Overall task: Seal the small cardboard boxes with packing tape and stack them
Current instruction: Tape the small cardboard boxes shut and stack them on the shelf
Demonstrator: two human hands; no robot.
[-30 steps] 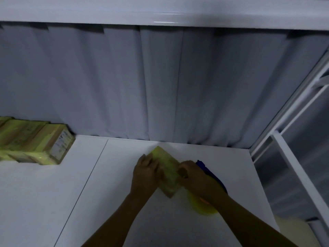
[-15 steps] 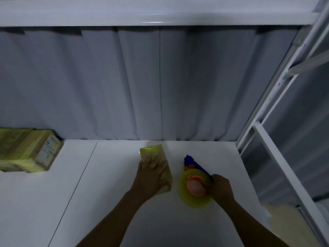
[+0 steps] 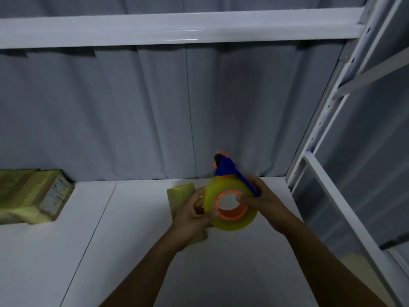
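Both hands hold a blue plastic tape dispenser (image 3: pixel 223 170) with an orange hub (image 3: pixel 232 216) and a yellowish clear roll of packing tape (image 3: pixel 232 227), lifted above the white table (image 3: pixel 110 251) at centre-right, roll face toward the camera. Right hand (image 3: pixel 263 200) is clenched round the blue handle on the roll's right side, thumb at the hub's edge. Left hand (image 3: pixel 192 214) grasps the roll's left rim, fingers curled behind it, thumb on the near face. A small tan cardboard box (image 3: pixel 180 192) lies flat on the table just left of and behind the roll, partly covered by the left hand; can't tell if the hand touches it. At far left, against the grey pleated curtain (image 3: pixel 155 118), sits a stack of tape-wrapped cardboard boxes (image 3: pixel 28 196); the nearest has a white printed label (image 3: pixel 54 196) on its end, text too small and dim to read. No brand is legible on the dispenser. White metal shelf frame (image 3: pixel 321 129) stands at right.
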